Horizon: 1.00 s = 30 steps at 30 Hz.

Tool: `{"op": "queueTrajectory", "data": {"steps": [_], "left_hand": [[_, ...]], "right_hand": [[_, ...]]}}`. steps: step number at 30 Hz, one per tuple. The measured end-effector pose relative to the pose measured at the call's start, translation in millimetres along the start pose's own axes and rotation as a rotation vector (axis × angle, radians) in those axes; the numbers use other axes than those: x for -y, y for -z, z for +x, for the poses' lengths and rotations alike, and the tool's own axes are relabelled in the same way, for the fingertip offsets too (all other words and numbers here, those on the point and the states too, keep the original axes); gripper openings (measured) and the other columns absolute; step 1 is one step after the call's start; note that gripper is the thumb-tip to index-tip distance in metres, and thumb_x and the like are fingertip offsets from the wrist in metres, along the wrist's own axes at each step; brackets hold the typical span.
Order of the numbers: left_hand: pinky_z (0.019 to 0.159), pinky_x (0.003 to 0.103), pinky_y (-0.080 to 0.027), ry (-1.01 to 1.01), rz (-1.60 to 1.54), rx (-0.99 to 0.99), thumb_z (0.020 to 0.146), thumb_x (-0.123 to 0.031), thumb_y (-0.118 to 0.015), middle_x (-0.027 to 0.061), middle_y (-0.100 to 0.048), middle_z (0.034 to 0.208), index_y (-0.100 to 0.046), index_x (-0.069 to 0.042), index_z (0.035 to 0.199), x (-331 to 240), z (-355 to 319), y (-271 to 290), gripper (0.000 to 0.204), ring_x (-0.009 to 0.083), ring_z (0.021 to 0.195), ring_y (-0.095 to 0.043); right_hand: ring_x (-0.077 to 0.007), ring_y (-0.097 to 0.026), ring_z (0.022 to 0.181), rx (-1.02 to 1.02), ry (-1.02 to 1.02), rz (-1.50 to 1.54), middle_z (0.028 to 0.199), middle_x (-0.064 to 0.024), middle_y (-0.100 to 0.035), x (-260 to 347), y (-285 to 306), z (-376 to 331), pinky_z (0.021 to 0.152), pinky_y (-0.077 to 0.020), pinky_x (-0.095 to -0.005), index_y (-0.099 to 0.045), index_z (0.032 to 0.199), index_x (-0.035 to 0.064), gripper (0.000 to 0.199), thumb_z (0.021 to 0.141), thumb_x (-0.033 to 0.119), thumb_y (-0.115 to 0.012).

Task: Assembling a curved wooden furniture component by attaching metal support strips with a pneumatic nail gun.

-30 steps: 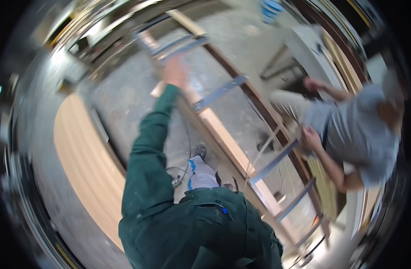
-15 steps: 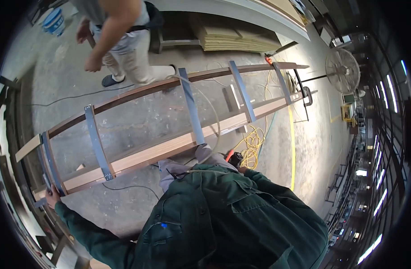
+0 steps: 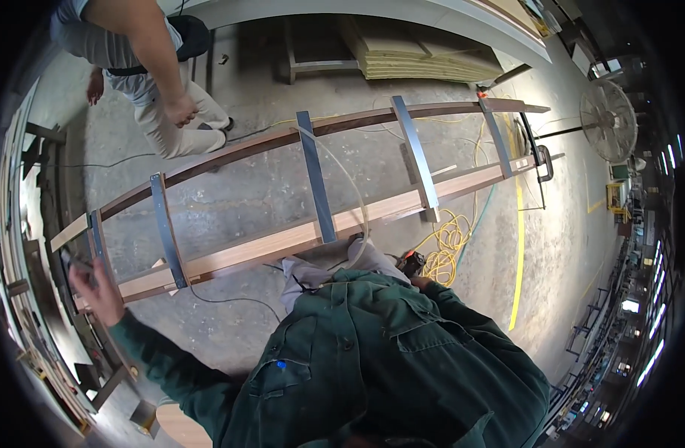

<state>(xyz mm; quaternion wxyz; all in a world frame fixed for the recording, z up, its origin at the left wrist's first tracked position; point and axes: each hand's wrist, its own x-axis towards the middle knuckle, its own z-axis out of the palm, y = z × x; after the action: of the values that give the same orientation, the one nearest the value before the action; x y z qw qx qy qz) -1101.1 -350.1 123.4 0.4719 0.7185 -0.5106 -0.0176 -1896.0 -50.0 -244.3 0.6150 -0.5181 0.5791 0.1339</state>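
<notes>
A long, curved wooden frame (image 3: 264, 250) of two brown rails joined by several blue-grey crosspieces (image 3: 316, 179) lies across in front of me. My left hand (image 3: 100, 293) is raised by its left end with fingers spread. A blurred grey piece shows beside those fingertips; whether they touch it I cannot tell. Low at my right side, my right hand (image 3: 419, 282) is closed at a black-and-orange power tool (image 3: 411, 263), mostly hidden by my sleeve. A dark clamp (image 3: 544, 164) sits at the frame's right end. A pale hose (image 3: 351, 168) loops from the far rail toward my waist.
Across the frame at the far left stands another person (image 3: 156, 82). A coiled yellow hose or cord (image 3: 448, 250) lies on the floor at right. Stacked boards (image 3: 425, 60) rest under a bench at the back. A large fan (image 3: 610, 119) stands far right. Racks (image 3: 36, 276) line the left.
My left hand has come off the frame's left end, rising with its fingers spreading. The other person has shifted left in view. The whole scene has shifted slightly as my head turned.
</notes>
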Motion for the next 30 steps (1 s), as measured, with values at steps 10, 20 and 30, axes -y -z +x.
{"op": "queueTrajectory", "data": {"steps": [10, 20, 30], "left_hand": [[0.068, 0.046, -0.046, -0.23, 0.498, 0.46, 0.088, -0.038, -0.06, 0.0188, -0.064, 0.072, -0.059, -0.007, 0.094, -254, -145, -267, 0.032, 0.0391, 0.07, -0.063], [0.093, 0.048, -0.043, 0.039, 0.734, 0.864, 0.074, -0.069, -0.055, 0.0212, -0.068, 0.103, -0.069, -0.004, 0.102, -291, -137, -379, 0.072, 0.035, 0.101, -0.064], [0.085, 0.047, -0.049, -0.056, 0.487, 0.619, 0.082, -0.04, -0.057, 0.0205, -0.068, 0.098, -0.07, -0.005, 0.094, -346, -67, -397, 0.039, 0.0381, 0.096, -0.064]], "right_hand": [[-0.0244, -0.066, 0.082, -0.018, -0.233, 0.205, 0.093, -0.0117, -0.07, -25, 90, -44, 0.076, -0.0527, -0.0371, -0.071, 0.1, 0.0084, 0.033, 0.078, 0.032, -0.065], [-0.0256, -0.061, 0.058, -0.24, -0.611, 0.949, 0.069, -0.0109, -0.066, -13, 115, -74, 0.055, -0.0487, -0.0412, -0.068, 0.072, 0.0045, 0.023, 0.071, 0.027, -0.071], [-0.0199, -0.056, 0.049, -0.555, -0.582, 1.037, 0.064, -0.0072, -0.063, 19, 79, -100, 0.047, -0.0454, -0.0349, -0.066, 0.072, 0.0044, 0.018, 0.076, 0.022, -0.071]]}}
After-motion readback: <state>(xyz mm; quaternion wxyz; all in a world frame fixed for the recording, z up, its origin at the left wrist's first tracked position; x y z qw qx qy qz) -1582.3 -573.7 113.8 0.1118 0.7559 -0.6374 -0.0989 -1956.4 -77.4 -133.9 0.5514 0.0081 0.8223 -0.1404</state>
